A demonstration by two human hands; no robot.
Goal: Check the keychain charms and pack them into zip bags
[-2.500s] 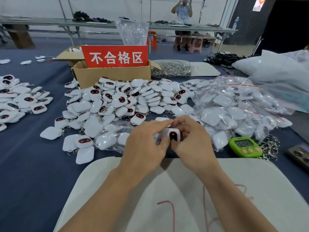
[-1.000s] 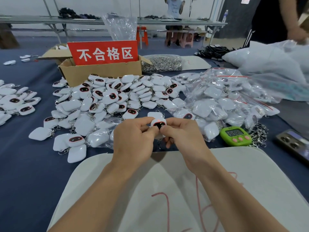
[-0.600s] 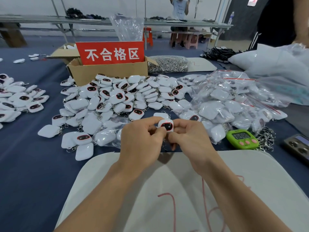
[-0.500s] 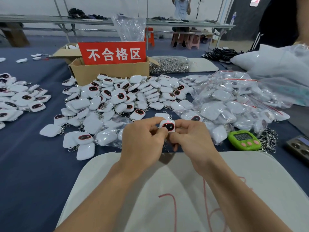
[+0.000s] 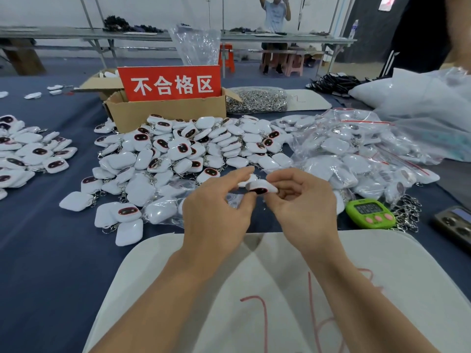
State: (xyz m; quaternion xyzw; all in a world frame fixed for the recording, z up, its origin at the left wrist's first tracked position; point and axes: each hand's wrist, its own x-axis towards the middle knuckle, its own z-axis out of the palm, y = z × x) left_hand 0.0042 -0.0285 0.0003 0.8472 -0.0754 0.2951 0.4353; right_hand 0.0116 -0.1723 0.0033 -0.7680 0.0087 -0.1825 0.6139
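A white keychain charm (image 5: pixel 260 187) with a dark, red-rimmed face hangs tilted between my hands, above the near edge of the blue table. My right hand (image 5: pixel 304 203) pinches its right end between thumb and forefinger. My left hand (image 5: pixel 219 207) meets its left end with the thumb below and the forefinger stretched out above. A big heap of loose charms (image 5: pixel 178 149) lies just beyond my hands. To the right sits a mound of charms in clear zip bags (image 5: pixel 356 159). A few bagged charms (image 5: pixel 160 211) lie left of my left hand.
A cardboard box (image 5: pixel 165 114) with a red sign (image 5: pixel 170 84) stands behind the heap. A bag of key rings (image 5: pixel 257 100) lies beside it. A second charm pile (image 5: pixel 25 154) is far left. A green timer (image 5: pixel 369 212), loose key rings (image 5: pixel 407 212) and a phone (image 5: pixel 453 222) sit right. A white pad (image 5: pixel 254 289) lies under my forearms.
The charm has tipped from facing me to lying nearly flat. My left forefinger has lifted and straightened, and my right hand has opened out a little while keeping its pinch.
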